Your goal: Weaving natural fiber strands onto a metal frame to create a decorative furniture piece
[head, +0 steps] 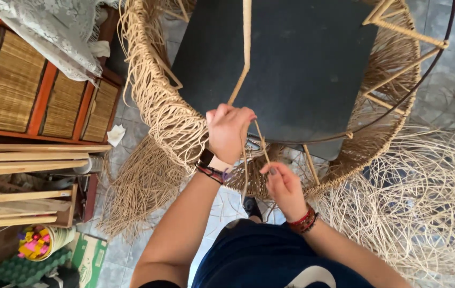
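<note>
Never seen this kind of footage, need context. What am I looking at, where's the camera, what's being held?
There is no machine here: a person works with two bare hands, filmed by one camera worn on the head and looking straight down. The left hand is closed around a tan wicker strand that runs up across a dark square board. The right hand pinches a thinner strand just below it. Both work at the rim of a large, partly woven wicker frame with thin metal hoops. Loose cane coils lie on the tiled floor to the right; a wooden shelf with woven panels stands on the left.
</note>
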